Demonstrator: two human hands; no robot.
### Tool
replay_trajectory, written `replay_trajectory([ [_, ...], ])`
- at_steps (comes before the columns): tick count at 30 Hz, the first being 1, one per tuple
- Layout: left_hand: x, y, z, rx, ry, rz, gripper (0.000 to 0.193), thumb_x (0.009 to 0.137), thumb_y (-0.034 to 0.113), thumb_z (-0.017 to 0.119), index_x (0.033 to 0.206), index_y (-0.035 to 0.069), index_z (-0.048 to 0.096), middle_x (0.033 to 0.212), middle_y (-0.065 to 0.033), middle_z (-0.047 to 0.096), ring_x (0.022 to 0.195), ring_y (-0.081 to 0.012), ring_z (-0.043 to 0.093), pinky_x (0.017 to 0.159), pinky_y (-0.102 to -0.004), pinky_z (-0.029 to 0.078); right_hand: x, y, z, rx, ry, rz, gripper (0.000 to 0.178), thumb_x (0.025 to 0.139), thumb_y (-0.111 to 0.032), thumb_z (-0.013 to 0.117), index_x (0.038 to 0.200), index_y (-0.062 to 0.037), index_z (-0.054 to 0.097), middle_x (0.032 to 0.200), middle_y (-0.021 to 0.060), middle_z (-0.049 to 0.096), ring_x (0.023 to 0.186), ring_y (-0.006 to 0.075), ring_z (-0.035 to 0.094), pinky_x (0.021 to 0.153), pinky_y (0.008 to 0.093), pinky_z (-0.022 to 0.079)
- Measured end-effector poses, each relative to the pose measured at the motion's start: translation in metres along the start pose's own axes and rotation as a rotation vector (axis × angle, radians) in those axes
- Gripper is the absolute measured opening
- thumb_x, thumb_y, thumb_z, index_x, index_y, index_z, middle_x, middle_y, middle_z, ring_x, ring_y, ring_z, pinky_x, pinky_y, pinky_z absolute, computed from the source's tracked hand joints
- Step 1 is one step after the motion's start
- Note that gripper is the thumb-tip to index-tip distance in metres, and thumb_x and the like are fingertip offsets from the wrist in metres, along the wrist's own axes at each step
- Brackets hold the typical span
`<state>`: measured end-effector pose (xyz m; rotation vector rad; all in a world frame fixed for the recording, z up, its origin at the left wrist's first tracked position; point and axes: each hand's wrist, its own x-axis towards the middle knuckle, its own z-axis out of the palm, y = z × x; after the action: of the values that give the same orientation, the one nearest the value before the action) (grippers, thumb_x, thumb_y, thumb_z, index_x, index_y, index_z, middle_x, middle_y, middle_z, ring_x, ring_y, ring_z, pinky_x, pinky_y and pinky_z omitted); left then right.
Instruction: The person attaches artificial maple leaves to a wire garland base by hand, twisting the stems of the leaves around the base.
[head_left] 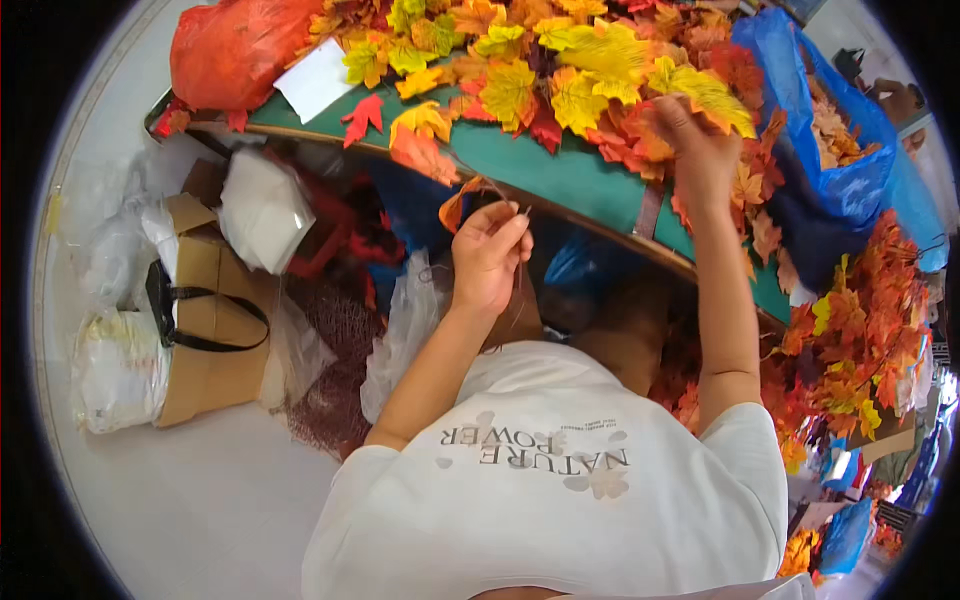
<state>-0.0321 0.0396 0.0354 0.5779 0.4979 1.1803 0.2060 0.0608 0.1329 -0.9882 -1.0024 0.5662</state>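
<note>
My left hand (pixel 490 255) is closed in a pinch on a thin brown stem, just off the table's near edge. An orange artificial leaf (pixel 457 205) hangs beside the fingertips, and thin strands trail below the hand. Out over the pile at the right, my right hand (pixel 697 150) has its fingers curled at a yellow artificial maple leaf (pixel 708 92), which partly hides them. Red, orange and yellow artificial maple leaves (pixel 510 92) cover much of the green tabletop (pixel 590 190). A single red leaf (pixel 363 118) lies apart toward the left.
On the table's left end are a red plastic bag (pixel 235 55) and a white card (pixel 316 80). A blue bag of leaves (pixel 850 190) stands at the right, above a hanging leaf bunch (pixel 880 320). A cardboard box (pixel 220 320) with a black strap sits on the floor at left.
</note>
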Motion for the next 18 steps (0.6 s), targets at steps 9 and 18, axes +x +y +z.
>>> replay_trajectory([
  [9, -0.007, -0.022, 0.023, 0.022, 0.010, -0.081, 0.015, 0.081, -0.003, 0.062, 0.095, 0.001, 0.058, 0.080, -0.0049, 0.060, 0.061, -0.0117, 0.057, 0.052, -0.0221, 0.045, -0.119, 0.052, 0.047, 0.513, 0.102, 0.490, 0.012, 0.081, -0.006, 0.067, 0.090, 0.0003, 0.061, 0.085, 0.0067, 0.064, 0.077, 0.0179, 0.066, 0.069, 0.0269, 0.055],
  [18, -0.014, -0.033, 0.021, 0.035, 0.033, -0.082, 0.014, 0.082, -0.003, 0.059, 0.096, 0.002, 0.058, 0.091, -0.0070, 0.064, 0.062, -0.0116, 0.055, 0.054, -0.0219, 0.045, -0.142, 0.054, 0.046, 0.625, 0.105, 0.511, 0.007, 0.085, -0.005, 0.063, 0.088, 0.0009, 0.060, 0.087, 0.0097, 0.065, 0.082, 0.0186, 0.066, 0.070, 0.0258, 0.054],
])
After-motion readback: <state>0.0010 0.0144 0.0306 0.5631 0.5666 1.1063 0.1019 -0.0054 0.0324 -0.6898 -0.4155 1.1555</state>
